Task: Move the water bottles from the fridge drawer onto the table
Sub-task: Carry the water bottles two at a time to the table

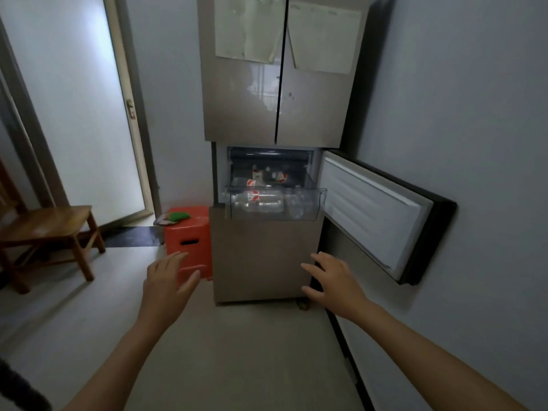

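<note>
Behind the front wall of the pulled-out clear plastic drawer, the clear plastic water bottles with red-and-white labels are lying on their sides in a jumble. More are sitting further back in the dim compartment, blurring together, so counting them is proving impossible. Two pale sheets of paper are hanging on the tall beige metal fridge, their tops running out of view and any writing too faint to read.

To the right, the white-lined compartment door is standing wide open against the wall. A squat orange plastic stool is sitting just beside the fridge on the left, carrying a small green object that is too blurred to identify. Further left, a low brown wooden table is standing well apart from the fridge, partly cut off by the edge of view, with a frosted glass door behind it.

Both bare arms are reaching forward below the drawer. The left hand is hovering in front of the stool, fingers straight and loosely spread, holding nothing. The right hand is spreading wide before the fridge's lower panel, also holding nothing; whether it is touching the panel, I cannot tell.
</note>
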A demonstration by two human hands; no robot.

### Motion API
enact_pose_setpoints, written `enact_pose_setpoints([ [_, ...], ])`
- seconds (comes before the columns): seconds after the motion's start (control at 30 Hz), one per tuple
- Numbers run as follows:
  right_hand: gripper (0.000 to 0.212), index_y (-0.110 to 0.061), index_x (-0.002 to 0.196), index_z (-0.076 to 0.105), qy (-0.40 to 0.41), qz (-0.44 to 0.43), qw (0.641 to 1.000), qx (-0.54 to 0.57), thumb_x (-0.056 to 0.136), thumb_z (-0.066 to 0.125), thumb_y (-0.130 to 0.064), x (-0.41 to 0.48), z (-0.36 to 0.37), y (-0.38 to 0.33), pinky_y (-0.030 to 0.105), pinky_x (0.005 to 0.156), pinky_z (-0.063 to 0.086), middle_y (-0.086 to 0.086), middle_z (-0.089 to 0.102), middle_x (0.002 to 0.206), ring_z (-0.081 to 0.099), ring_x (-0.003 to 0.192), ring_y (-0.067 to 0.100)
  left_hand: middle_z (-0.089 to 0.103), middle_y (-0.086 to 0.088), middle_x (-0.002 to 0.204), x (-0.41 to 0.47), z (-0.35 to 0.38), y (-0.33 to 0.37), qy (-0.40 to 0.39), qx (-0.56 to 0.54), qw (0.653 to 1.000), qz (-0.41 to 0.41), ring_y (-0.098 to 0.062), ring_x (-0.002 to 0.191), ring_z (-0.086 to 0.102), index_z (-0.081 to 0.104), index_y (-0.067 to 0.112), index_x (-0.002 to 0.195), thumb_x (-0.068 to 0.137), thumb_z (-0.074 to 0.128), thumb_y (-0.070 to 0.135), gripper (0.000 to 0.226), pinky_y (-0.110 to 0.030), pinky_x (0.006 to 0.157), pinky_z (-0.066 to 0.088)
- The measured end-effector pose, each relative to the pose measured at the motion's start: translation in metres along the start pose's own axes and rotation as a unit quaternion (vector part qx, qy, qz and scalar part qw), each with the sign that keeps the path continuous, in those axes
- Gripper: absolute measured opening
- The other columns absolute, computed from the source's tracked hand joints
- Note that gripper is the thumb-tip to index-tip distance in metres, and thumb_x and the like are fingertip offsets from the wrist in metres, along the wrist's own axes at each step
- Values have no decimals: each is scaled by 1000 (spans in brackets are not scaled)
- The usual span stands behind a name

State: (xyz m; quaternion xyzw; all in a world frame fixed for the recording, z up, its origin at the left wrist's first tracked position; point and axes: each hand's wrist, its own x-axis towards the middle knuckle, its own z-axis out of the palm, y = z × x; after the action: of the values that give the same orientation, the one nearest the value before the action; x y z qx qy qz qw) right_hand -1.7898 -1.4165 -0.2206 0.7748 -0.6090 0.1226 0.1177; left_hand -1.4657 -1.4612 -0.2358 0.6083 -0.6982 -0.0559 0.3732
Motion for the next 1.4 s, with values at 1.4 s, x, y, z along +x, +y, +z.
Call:
enact_pose_setpoints([
  [1.4, 60, -27, 140, 34, -116, 41, 970, 209, 88, 41, -55, 407, 182, 243, 35, 113, 13, -2, 23, 151, 16, 141, 14, 59, -13, 121, 363, 263, 17, -71, 19, 993, -89, -29, 116, 48, 62, 5, 114, 72, 32, 56, 72, -32, 94, 31],
])
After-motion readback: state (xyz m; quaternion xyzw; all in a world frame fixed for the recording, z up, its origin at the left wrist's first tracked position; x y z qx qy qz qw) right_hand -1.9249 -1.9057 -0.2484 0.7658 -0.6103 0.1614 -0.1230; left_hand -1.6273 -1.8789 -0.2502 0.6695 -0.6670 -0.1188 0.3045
